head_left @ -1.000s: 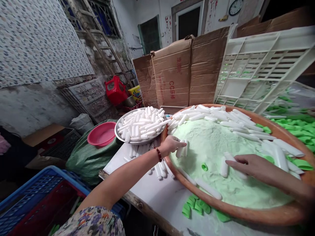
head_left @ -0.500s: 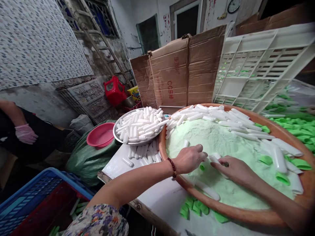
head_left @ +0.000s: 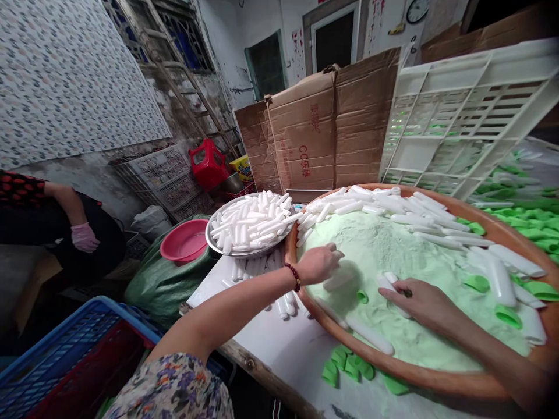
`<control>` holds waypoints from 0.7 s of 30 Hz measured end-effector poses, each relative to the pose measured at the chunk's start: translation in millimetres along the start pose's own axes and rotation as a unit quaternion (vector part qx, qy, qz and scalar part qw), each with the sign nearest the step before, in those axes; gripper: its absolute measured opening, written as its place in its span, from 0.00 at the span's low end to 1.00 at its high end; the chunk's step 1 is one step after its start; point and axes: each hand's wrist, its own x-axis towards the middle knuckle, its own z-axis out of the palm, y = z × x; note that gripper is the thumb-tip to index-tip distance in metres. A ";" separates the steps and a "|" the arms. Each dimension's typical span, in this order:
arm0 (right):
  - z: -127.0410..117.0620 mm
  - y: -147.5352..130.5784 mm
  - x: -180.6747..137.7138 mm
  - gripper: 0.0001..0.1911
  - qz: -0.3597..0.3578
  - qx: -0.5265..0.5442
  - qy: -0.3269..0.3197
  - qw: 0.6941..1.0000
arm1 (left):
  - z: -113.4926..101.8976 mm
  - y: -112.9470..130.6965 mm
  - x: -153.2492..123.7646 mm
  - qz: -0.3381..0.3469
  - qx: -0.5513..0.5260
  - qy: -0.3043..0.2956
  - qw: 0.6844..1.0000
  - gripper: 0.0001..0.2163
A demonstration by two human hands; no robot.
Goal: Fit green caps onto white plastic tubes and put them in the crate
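A wide orange-brown basin [head_left: 437, 378] holds pale green powder [head_left: 384, 250], with white plastic sticks [head_left: 362, 201] along its far side. My left hand [head_left: 321, 265] spreads its fingers over the powder, beside a blurred white stick [head_left: 338, 279]. My right hand [head_left: 419, 299] presses down on a white stick [head_left: 388, 282] half in the powder. A small green cap [head_left: 362, 297] lies between my hands. A round metal tray [head_left: 251, 224] heaped with white sticks stands beyond my left wrist.
A person with a pink-gloved hand [head_left: 84, 237] sits at far left. Near me are a blue crate [head_left: 78, 361], a green sack [head_left: 161, 285] and a pink basin [head_left: 184, 240]. Green pieces [head_left: 345, 365] lie on the white table [head_left: 279, 361]. A white crate [head_left: 463, 116] leans at right.
My left hand has slid left across the powder, back towards the basin's rim. My right hand has barely moved. The gloved person at far left has shifted further into view.
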 end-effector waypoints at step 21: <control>3.5 0.2 1.9 0.28 0.022 -0.010 0.010 1.000 | 15.4 12.2 0.3 -0.087 -0.118 -0.095 0.985 0.14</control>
